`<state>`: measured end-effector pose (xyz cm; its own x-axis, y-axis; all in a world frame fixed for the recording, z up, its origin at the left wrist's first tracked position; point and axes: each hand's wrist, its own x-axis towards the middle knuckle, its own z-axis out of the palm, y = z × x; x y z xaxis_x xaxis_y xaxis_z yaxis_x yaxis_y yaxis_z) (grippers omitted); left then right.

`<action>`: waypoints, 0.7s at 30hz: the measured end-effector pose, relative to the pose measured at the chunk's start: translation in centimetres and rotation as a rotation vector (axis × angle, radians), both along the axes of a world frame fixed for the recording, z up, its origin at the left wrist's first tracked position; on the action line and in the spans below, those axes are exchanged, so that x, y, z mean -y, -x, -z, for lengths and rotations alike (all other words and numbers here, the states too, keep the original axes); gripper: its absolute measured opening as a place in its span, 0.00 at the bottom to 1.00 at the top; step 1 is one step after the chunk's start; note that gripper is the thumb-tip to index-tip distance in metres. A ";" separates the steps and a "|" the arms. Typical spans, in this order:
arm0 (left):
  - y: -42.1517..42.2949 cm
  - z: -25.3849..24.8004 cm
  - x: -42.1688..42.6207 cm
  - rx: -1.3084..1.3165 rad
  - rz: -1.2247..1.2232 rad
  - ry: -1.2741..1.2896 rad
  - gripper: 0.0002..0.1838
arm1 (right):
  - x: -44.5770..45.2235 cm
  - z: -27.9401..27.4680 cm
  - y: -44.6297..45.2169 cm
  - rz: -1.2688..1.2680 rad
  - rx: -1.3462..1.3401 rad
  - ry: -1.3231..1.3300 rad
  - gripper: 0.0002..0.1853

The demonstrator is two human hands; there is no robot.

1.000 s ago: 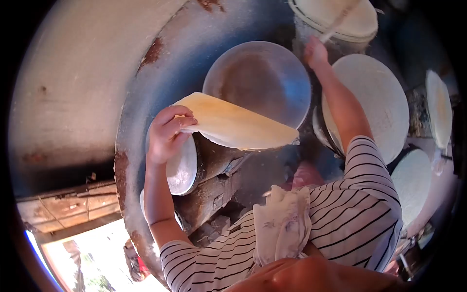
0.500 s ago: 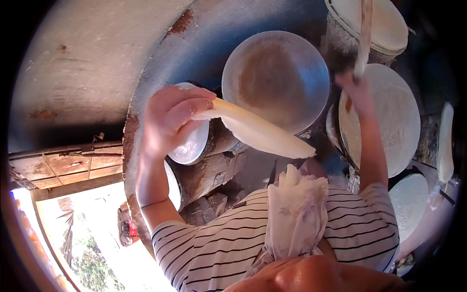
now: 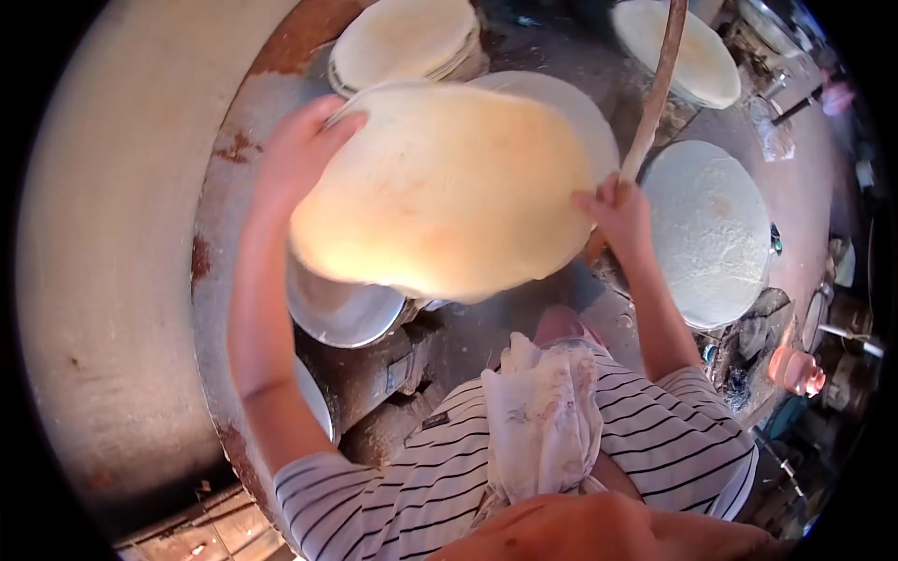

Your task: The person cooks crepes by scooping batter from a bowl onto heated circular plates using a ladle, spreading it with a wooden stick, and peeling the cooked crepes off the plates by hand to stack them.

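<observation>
Pinching the flatbread (image 3: 440, 187) at one edge, the left hand (image 3: 304, 154) has some fingers hidden beneath it. The right hand (image 3: 617, 210) closes around a wooden stick (image 3: 655, 89), cut off above, its thumb by the opposite edge; the slightly blurred flatbread mostly hides a round pan (image 3: 571, 107).

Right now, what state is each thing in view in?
Pale sheet: spread open, held up.
Left hand: closed on the sheet's edge.
Wooden stick: raised, slanting.
Right hand: closed around the stick.
Metal bowl: partly hidden by the sheet.
Pale rounds, top left: stacked.
Patterned cloth: creased.
</observation>
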<state>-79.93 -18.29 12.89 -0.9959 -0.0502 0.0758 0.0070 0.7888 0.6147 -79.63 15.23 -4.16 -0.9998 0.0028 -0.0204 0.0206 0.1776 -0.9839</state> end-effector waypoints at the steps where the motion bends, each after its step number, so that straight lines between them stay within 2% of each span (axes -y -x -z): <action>1: 4.8 3.3 0.3 0.104 0.007 -0.028 0.15 | -1.7 0.4 2.6 0.017 -0.010 -0.029 0.22; 2: 8.7 6.1 0.0 0.177 0.000 -0.034 0.14 | -2.7 0.7 4.9 0.005 -0.005 -0.106 0.22; 3: 12.7 10.4 0.5 0.220 0.093 -0.159 0.14 | -3.5 1.0 7.7 -0.005 -0.009 -0.181 0.22; 4: 17.3 16.4 1.8 0.250 0.110 -0.145 0.14 | -4.3 1.8 10.5 -0.017 -0.007 -0.252 0.21; 5: 19.1 20.1 0.9 0.242 0.060 -0.207 0.15 | -4.6 3.8 13.7 -0.038 -0.049 -0.312 0.21; 6: 21.8 25.8 2.4 0.196 0.131 -0.173 0.17 | -4.5 6.9 16.4 -0.053 -0.080 -0.370 0.20; 7: 21.9 25.7 0.2 0.156 0.054 0.031 0.20 | -4.9 8.6 18.6 -0.067 -0.109 -0.435 0.20; 8: 22.4 26.3 -0.1 0.112 0.056 0.036 0.20 | -4.6 7.3 19.7 -0.099 -0.128 -0.515 0.19; 10: 23.3 28.7 -0.2 0.045 0.041 0.029 0.21 | -4.3 8.9 22.9 -0.246 -0.192 -0.586 0.16; 13: 23.0 28.8 0.6 0.089 0.048 -0.124 0.22 | -3.4 8.7 24.9 -0.382 -0.091 -0.571 0.13; 14: 23.3 28.2 1.0 0.068 0.057 -0.142 0.22 | -3.0 8.6 25.2 -0.377 -0.135 -0.598 0.12; 15: 23.6 27.7 1.1 0.057 0.102 -0.008 0.20 | -2.7 8.3 25.2 -0.367 -0.180 -0.626 0.12; 18: 23.3 27.0 -0.6 0.083 -0.013 -0.177 0.17 | -1.9 9.2 26.0 -0.353 -0.200 -0.672 0.11; 21: 23.2 25.8 -1.1 0.211 -0.044 -0.140 0.17 | -2.8 8.4 25.9 -0.324 -0.266 -0.672 0.11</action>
